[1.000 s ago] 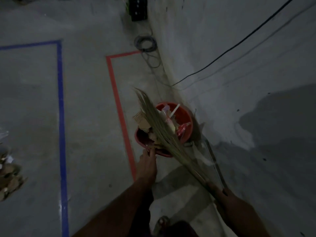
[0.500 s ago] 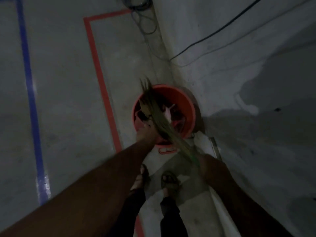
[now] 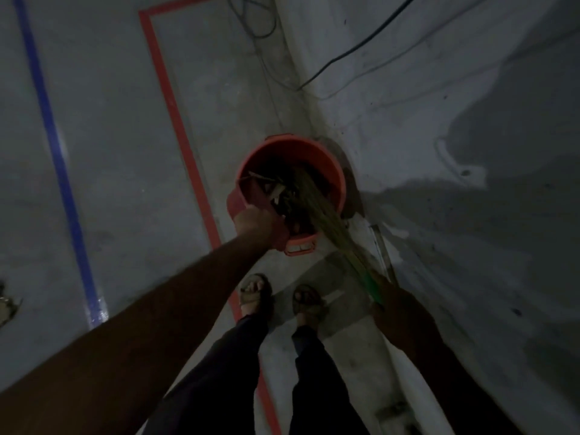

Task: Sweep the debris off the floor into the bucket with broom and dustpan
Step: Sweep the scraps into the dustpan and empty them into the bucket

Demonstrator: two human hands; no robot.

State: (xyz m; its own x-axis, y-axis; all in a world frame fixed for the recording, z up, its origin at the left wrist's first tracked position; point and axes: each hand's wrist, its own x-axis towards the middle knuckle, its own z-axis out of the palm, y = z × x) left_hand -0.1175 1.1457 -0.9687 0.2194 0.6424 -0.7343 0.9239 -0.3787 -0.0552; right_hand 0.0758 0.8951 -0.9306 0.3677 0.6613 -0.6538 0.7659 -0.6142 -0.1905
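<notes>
At the wall's foot, the bucket point(image 3: 292, 196) now holds debris point(image 3: 273, 189) tipped from the dustpan point(image 3: 251, 202) gripped by the left hand point(image 3: 251, 219) — broom point(image 3: 320, 215) pushed in, right hand point(image 3: 387, 293) grasping its handle — dumping seems nearly finished.

Bare utility or workshop-type room: grey concrete floor point(image 3: 119, 158), blue tape line point(image 3: 59, 158), red tape line point(image 3: 175, 120), loose cables point(image 3: 260, 23) along wall point(image 3: 439, 98).

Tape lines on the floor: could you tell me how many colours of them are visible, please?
2. A blue tape line runs down the left; a red tape outline lies just left of the bucket. More may lie outside the view.
</notes>
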